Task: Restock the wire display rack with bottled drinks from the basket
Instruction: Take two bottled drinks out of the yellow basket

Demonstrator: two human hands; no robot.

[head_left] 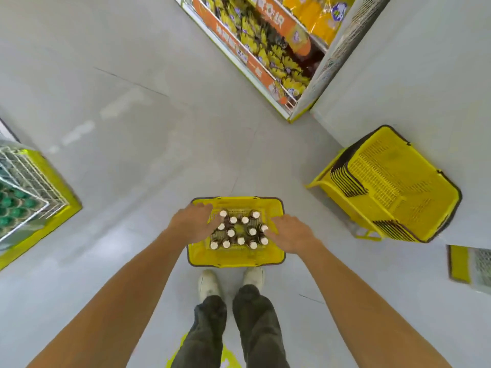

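head view, basket: yellow plastic shopping basket (pixel 236 257) on the grey floor (pixel 132 128), right in front of the white shoes (pixel 210 285).
drinks: a dozen-plus brown bottled drinks with white caps (pixel 231 232), all upright, bunched tight in the middle of the basket.
left hand (pixel 192 224): down over the left side of the bunch, knuckles up, fingers pointing in at the caps. Can't tell whether pinching a neck or only touching.
right hand (pixel 291 235): same deal on the right side, fingertips at the outermost caps. Grip hidden under the palm, so can't tell there either.
rack: white wire display rack (pixel 32 176) on a yellow base at the far left edge, well apart from the basket, with green-capped bottles (pixel 10 205) sitting in it.
other stuff: stack of yellow baskets (pixel 393 187) off to the right, shelf of yellow snack bags (pixel 260 43) up top.
step in hand, best guess: picking up bottles, one per hand.
doing it well: go for the outer bottles first, wrap round the neck just under the cap, and lift straight up to avoid knocking the neighbours over. No snatching from the middle of the pack. Then swing left toward the rack, keeping both upright.
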